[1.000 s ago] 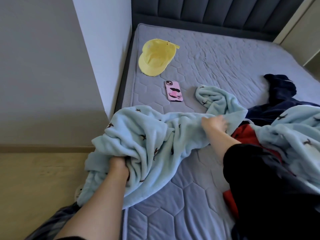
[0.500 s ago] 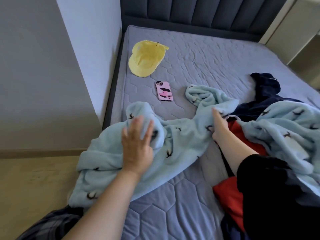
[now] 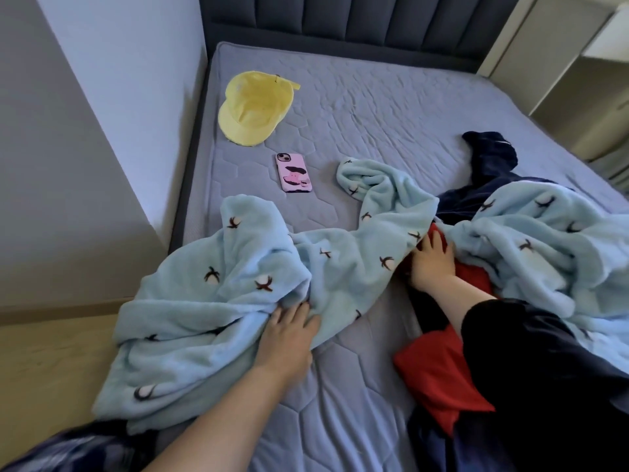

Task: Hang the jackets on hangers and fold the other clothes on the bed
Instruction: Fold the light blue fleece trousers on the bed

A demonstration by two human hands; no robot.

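Pressing down on a light blue fleece garment (image 3: 238, 301), the left hand (image 3: 289, 335) lies at the near edge of the mattress (image 3: 340, 420), its fingers (image 3: 299, 310) fairly straight and slightly spread, tips pushed into a fold and not closed round it. The fleece's near end hangs over the bed's left side. To the right, a black sleeve (image 3: 527, 369) lies over a red garment (image 3: 439, 376). The right hand (image 3: 430, 264) rests flat on that red cloth, fingers spread, their tips at the fleece's edge. A second light blue fleece piece (image 3: 544, 240) is heaped just right of it. Farther on lie a phone in a pink case (image 3: 294, 172) and a crumpled navy garment (image 3: 490, 158). A yellow cap (image 3: 253, 109) sits beyond the phone, near the padded headboard (image 3: 357, 18).
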